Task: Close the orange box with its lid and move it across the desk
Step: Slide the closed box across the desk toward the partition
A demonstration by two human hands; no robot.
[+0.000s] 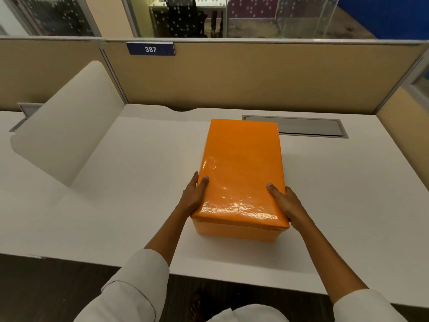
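Note:
The orange box (234, 231) stands on the white desk (130, 205), its long side running away from me. Its glossy orange lid (241, 163) lies flat on top and covers it fully. My left hand (195, 194) presses against the left side near the front corner, thumb resting on the lid. On the opposite side, my right hand (286, 201) grips the right edge near the front, thumb on the lid too. The fingers of both hands are hidden behind the box sides.
A grey cable tray cover (308, 127) is set into the desk just behind and right of the box. A white rounded divider panel (67, 126) stands at the left. Tan partition walls (255, 75) close the back and right, with a blue "387" tag (150, 49).

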